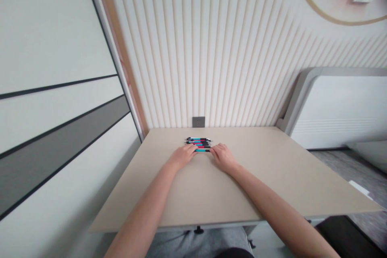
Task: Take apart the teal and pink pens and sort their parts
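Several slim pens in blue, red and black lie side by side, crosswise, toward the back of the table. The nearest one, a blue pen (202,150) with a black end, spans the gap between my two hands. At its left end, my left hand (183,155) has its fingers closed on it and covers that end. My right hand (223,156) pinches the black right end. Just behind, a red pen (206,147) and the other pens (198,141) form a row, partly hidden by my left fingers.
The beige table (250,193) meets a ribbed wall with a dark socket (198,121). A white and grey cabinet (60,161) stands close on the left. A white headboard (341,105) is at the right, and a dark object (347,234) sits below the table's right front.
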### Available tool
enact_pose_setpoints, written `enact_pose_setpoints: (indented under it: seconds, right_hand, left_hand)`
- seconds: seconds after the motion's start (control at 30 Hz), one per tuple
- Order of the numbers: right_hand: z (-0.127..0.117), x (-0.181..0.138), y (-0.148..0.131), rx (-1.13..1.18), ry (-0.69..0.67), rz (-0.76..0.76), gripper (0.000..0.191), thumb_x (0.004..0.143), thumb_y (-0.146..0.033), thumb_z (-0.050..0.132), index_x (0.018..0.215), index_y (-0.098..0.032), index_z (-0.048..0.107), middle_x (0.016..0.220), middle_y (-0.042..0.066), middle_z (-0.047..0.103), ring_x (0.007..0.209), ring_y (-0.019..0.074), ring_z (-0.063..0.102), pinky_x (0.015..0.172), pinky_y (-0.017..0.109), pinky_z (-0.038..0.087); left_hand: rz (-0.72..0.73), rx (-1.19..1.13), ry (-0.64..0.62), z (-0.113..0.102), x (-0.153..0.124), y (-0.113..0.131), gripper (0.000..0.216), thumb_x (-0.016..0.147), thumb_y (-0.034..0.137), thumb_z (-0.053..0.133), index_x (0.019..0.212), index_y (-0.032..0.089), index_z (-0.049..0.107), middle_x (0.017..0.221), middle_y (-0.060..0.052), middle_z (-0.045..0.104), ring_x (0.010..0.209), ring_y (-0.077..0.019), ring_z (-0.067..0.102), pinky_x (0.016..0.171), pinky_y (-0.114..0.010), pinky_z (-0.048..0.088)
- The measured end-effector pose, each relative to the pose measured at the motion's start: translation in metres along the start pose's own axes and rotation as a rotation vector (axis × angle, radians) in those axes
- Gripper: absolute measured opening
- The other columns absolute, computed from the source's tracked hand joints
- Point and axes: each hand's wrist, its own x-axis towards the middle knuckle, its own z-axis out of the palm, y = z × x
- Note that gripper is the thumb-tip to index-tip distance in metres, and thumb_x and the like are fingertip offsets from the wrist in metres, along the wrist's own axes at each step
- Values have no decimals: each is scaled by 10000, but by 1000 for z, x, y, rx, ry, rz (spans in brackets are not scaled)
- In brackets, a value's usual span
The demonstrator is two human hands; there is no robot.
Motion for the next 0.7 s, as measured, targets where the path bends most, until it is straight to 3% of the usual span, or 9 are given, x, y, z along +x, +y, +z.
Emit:
enact_pose_setpoints:
  seconds: [0.13, 0.23, 0.33, 0.43, 0.57, 0.7]
  right_hand:
    - [1, -1, 6, 73, 27, 21, 148, 955, -305, 508, 1015, -199, 592, 972, 77, 653, 930, 204, 571, 826, 324, 427]
    - [-2, -2, 5, 78, 22, 7, 207, 950, -346, 515, 1091, -203, 569, 1032, 83, 644, 969, 208, 569, 859, 338, 427]
    - [-3, -2, 2, 69, -30, -15, 231, 995, -327, 412, 1062, -204, 596, 985, 78, 656, 953, 200, 574, 858, 331, 421]
    - [-1, -2, 1, 81, -39, 7, 196, 984, -301, 443, 1003, -193, 605, 950, 75, 656, 933, 198, 578, 845, 315, 423]
    - [1, -2, 1, 92, -28, -5, 243, 966, -335, 484, 1156, -201, 555, 1043, 83, 649, 986, 203, 573, 871, 326, 419]
    - [-1, -2, -1, 79, -72, -6, 218, 991, -317, 420, 1045, -206, 600, 956, 65, 664, 935, 197, 586, 847, 323, 418]
  left_hand:
    - [-12, -7, 20, 1, -2, -6, 210, 960, 331, 488, 1032, 194, 630, 973, -70, 688, 909, -187, 651, 824, -305, 521]
    - [-8, -6, 13, 2, -3, -8, 231, 963, 349, 481, 1026, 200, 645, 940, -62, 690, 884, -180, 651, 807, -295, 519]
    - [4, -26, 15, 3, -3, -9, 224, 962, 351, 484, 1038, 207, 637, 958, -50, 689, 898, -173, 645, 817, -288, 512]
    - [9, -31, 0, 3, -2, -9, 199, 954, 338, 503, 1026, 206, 633, 967, -48, 691, 905, -175, 644, 813, -286, 511]
    - [2, -40, -6, 3, -2, -8, 179, 949, 319, 510, 1017, 207, 632, 969, -51, 693, 909, -175, 646, 818, -287, 513]
    - [2, -54, 3, 3, -2, -7, 189, 949, 332, 508, 1036, 213, 627, 986, -51, 694, 919, -176, 648, 829, -293, 516]
